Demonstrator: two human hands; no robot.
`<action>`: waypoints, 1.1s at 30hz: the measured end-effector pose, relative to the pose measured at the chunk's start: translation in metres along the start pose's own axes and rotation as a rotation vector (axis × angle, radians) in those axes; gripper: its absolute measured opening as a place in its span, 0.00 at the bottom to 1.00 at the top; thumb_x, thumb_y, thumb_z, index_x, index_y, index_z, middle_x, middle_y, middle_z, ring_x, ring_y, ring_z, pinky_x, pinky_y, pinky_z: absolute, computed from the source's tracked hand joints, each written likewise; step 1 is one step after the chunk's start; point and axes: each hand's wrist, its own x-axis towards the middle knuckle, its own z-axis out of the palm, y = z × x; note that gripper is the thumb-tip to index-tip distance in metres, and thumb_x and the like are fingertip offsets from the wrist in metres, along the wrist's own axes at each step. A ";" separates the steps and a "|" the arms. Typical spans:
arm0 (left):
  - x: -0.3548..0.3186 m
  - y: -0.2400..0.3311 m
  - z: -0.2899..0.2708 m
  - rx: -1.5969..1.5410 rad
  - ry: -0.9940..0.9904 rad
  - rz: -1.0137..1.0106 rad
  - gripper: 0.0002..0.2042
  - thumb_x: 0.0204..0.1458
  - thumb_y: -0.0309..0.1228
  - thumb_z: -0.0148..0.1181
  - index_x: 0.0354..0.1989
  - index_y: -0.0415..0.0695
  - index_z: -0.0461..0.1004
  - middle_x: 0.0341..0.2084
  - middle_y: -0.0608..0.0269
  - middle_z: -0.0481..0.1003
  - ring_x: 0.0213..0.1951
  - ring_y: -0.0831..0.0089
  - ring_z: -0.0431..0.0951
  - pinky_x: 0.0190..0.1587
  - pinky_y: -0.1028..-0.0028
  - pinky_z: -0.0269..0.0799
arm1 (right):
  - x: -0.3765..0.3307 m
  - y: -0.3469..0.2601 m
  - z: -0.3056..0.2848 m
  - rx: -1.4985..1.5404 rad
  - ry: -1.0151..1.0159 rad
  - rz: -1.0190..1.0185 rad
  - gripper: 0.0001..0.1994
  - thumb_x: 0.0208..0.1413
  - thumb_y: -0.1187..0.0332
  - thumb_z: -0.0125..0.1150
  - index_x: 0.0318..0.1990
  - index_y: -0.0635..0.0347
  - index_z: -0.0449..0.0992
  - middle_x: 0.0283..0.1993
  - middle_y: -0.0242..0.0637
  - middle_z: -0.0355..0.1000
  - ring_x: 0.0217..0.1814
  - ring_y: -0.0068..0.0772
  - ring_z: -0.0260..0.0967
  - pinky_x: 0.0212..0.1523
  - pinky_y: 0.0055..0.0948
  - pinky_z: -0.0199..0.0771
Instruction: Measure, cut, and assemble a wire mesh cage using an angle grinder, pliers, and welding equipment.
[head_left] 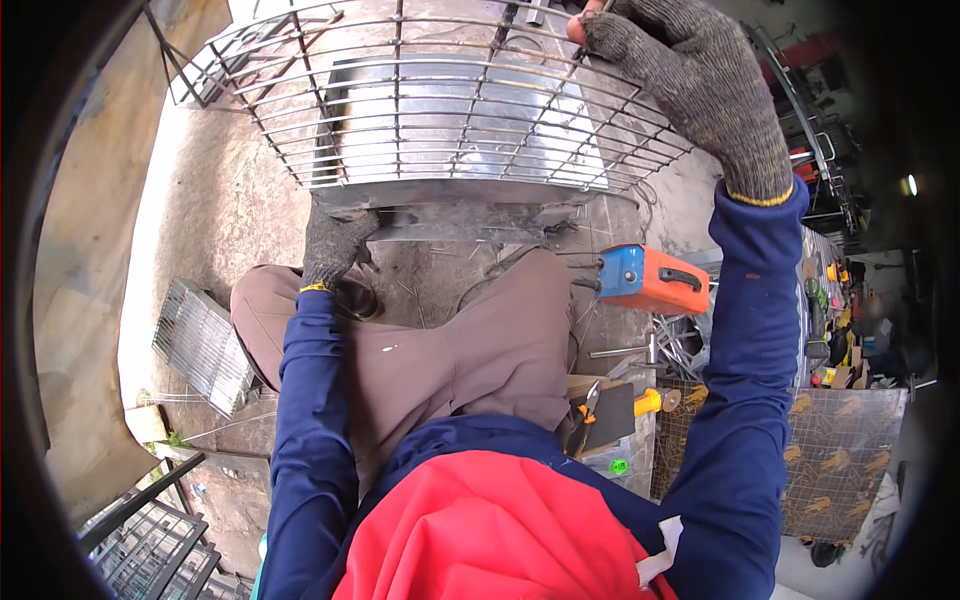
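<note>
A curved wire grid (pixel 398 100) stands in front of me, over a shiny sheet-metal panel (pixel 440 135). My right hand (pixel 690 85), in a grey knit glove with bare fingertips showing, is raised at the grid's upper right. Its thumb and fingers pinch a thin wire there, which seems to belong to the grid. At the grid's near left corner is my gloved left hand (pixel 335 245), its fingers curled in by a dark metal edge (pixel 460 222). What those fingers grip is hidden.
An orange and blue machine with a handle (pixel 655 280) sits right of my knee. Yellow-handled pliers (pixel 590 405) and a yellow tool (pixel 655 402) lie nearer. Another wire grid piece (pixel 205 345) rests at left. Patterned sheet (pixel 840 450) and clutter fill the right.
</note>
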 end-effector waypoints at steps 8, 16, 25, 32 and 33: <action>-0.001 0.004 0.000 -0.110 -0.079 -0.111 0.25 0.44 0.27 0.69 0.51 0.37 0.66 0.33 0.53 0.78 0.18 0.72 0.76 0.17 0.71 0.72 | -0.035 0.016 0.000 -0.037 0.064 -0.234 0.11 0.56 0.70 0.66 0.44 0.66 0.79 0.36 0.37 0.81 0.38 0.26 0.80 0.43 0.26 0.78; 0.001 -0.009 -0.002 -0.056 -0.036 0.032 0.26 0.43 0.28 0.71 0.52 0.38 0.67 0.34 0.55 0.78 0.26 0.71 0.79 0.23 0.72 0.76 | -0.018 0.016 0.006 0.130 0.012 -0.105 0.07 0.56 0.73 0.66 0.41 0.64 0.80 0.33 0.37 0.81 0.36 0.23 0.79 0.37 0.22 0.78; 0.003 -0.006 0.000 0.053 0.011 0.145 0.28 0.42 0.31 0.70 0.53 0.38 0.67 0.36 0.55 0.78 0.28 0.71 0.79 0.25 0.72 0.77 | 0.009 0.032 0.006 -0.118 0.277 -0.281 0.12 0.44 0.68 0.76 0.32 0.64 0.79 0.20 0.34 0.69 0.20 0.26 0.66 0.22 0.28 0.64; -0.004 0.010 -0.001 -0.042 -0.053 -0.053 0.29 0.42 0.31 0.70 0.53 0.37 0.66 0.34 0.54 0.77 0.23 0.70 0.78 0.19 0.72 0.74 | 0.032 0.049 0.010 -0.195 0.289 -0.325 0.14 0.44 0.64 0.76 0.32 0.63 0.79 0.24 0.38 0.72 0.25 0.28 0.71 0.26 0.30 0.69; -0.004 0.015 -0.001 -0.053 -0.056 -0.061 0.28 0.43 0.30 0.70 0.53 0.37 0.66 0.34 0.54 0.77 0.22 0.70 0.78 0.17 0.72 0.73 | 0.035 0.051 0.009 -0.192 0.292 -0.137 0.14 0.45 0.64 0.75 0.34 0.62 0.79 0.26 0.38 0.73 0.27 0.29 0.72 0.29 0.30 0.70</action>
